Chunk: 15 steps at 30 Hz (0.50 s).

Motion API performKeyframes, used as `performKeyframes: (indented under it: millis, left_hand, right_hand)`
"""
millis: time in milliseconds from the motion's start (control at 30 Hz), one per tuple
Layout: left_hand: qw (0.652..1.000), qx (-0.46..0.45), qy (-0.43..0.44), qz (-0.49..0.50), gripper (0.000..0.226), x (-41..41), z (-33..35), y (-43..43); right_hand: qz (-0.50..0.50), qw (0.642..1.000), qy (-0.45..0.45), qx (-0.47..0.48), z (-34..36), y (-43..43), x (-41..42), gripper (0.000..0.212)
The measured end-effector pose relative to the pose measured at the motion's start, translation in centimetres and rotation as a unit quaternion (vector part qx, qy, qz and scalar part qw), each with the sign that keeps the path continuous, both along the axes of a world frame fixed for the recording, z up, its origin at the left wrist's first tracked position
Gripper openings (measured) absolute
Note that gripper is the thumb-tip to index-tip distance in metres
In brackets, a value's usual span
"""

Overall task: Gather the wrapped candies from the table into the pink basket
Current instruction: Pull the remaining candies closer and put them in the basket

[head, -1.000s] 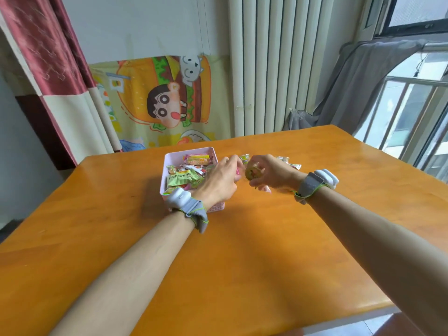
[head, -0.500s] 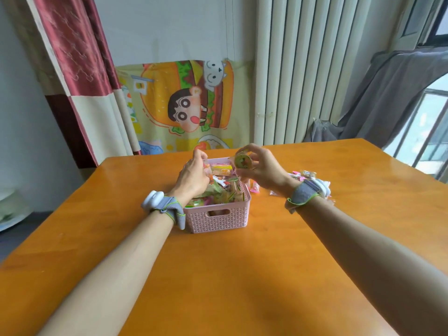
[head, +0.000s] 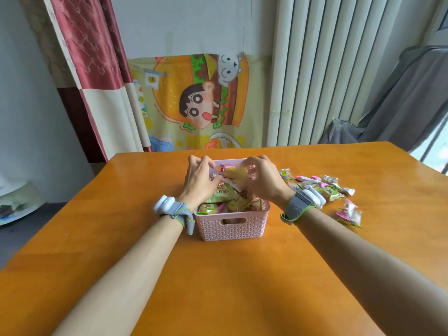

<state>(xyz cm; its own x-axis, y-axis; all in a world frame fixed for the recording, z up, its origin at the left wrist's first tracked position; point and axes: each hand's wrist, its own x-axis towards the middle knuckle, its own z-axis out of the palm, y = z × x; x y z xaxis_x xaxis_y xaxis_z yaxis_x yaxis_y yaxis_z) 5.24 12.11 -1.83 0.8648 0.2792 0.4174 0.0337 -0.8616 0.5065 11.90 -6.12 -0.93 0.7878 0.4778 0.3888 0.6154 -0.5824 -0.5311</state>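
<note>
Both hands hover over the heaped pink basket (head: 231, 226) at mid-tabletop (head: 218, 275), wrists bent, fingers curled. The right hand (head: 263, 179) pinches a blurred yellowish candy (head: 238, 172); the left hand's (head: 200, 179) grip cannot be told. Best released low, inside the rim. More wrapped candies (head: 324, 186) lie scattered rightward.

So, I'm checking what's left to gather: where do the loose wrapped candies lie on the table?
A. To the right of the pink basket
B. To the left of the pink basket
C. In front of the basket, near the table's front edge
A: the loose candies lie scattered on the table right of the pink basket, beyond the right hand.
</note>
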Motion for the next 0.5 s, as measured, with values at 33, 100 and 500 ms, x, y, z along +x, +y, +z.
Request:
performKeyframes:
  millis: [33, 100, 500]
  left_hand:
    - [1.000, 0.008, 0.000, -0.009, 0.021, -0.1, -0.1, 0.0]
    - [0.999, 0.034, 0.020, -0.027, 0.009, -0.3, -0.3, -0.2]
    - [0.995, 0.080, 0.052, -0.039, 0.027, -3.9, -0.1, -3.1]
  right_hand:
    - [-0.005, 1.000, -0.017, -0.021, 0.0, -0.1, -0.1, 0.030]
    - [-0.009, 0.996, -0.039, -0.079, 0.0, -0.4, -0.3, 0.023]
    - [0.067, 0.987, -0.066, -0.133, -1.0, -2.3, -1.7, 0.021]
